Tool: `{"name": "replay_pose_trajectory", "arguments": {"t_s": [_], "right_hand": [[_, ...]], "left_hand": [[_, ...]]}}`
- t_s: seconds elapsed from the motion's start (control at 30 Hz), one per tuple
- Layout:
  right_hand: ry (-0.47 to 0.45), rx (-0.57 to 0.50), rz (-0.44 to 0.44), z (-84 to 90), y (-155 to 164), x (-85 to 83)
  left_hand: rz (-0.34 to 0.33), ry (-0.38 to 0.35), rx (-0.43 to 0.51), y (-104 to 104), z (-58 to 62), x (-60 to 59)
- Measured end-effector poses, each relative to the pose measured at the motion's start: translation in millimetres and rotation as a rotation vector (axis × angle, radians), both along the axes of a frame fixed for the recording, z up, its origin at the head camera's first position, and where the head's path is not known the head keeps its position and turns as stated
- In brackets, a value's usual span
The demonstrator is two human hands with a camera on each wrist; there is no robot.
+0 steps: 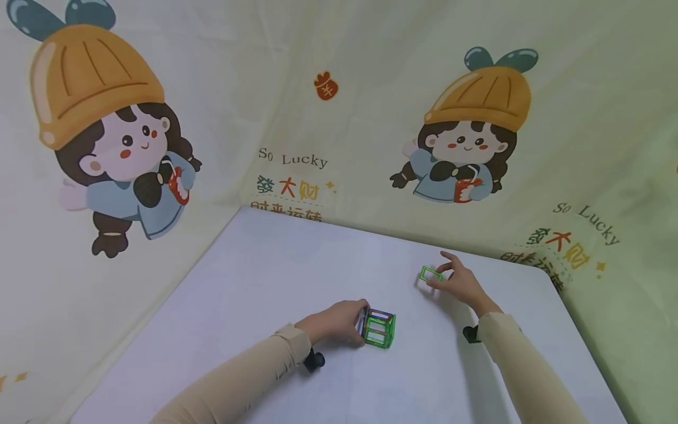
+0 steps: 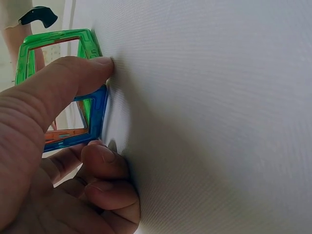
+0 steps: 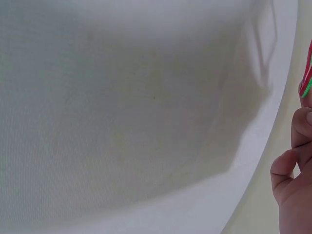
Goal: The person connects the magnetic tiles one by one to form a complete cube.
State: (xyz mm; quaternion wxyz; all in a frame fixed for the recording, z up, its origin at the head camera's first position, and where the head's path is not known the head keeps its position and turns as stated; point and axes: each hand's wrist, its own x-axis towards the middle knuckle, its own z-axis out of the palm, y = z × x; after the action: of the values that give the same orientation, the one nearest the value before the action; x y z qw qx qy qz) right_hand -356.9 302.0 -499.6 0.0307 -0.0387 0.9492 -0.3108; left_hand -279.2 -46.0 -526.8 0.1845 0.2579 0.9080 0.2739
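A small cube-like build of green and blue magnetic frame tiles [image 1: 378,329] stands on the white table [image 1: 254,282]. My left hand [image 1: 339,321] grips its left side, the thumb and fingers curled round the green and blue frames [image 2: 63,92]. Farther right, my right hand [image 1: 458,281] pinches a single green square tile [image 1: 430,274] just above the table. In the right wrist view only curled fingers [image 3: 292,165] and a sliver of the tile [image 3: 307,78] show at the right edge.
A cartoon-print cloth [image 1: 371,118] hangs behind and beside the table. The table's rounded right corner [image 1: 551,277] lies close to my right hand. Both arms wear beige sleeves [image 1: 238,377].
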Motion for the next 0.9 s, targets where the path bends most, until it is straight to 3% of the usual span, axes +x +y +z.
{"name": "replay_pose_trajectory", "arguments": {"t_s": [0.4, 0.9], "right_hand": [[-0.02, 0.052, 0.029, 2.7, -15.9, 13.2], [0.0, -0.006, 0.11, 17.1, -46.0, 37.5]], "left_hand": [[0.01, 0.009, -0.019, -0.3, -4.2, 0.9], [0.019, -0.001, -0.017, 4.0, -4.9, -2.7]]}}
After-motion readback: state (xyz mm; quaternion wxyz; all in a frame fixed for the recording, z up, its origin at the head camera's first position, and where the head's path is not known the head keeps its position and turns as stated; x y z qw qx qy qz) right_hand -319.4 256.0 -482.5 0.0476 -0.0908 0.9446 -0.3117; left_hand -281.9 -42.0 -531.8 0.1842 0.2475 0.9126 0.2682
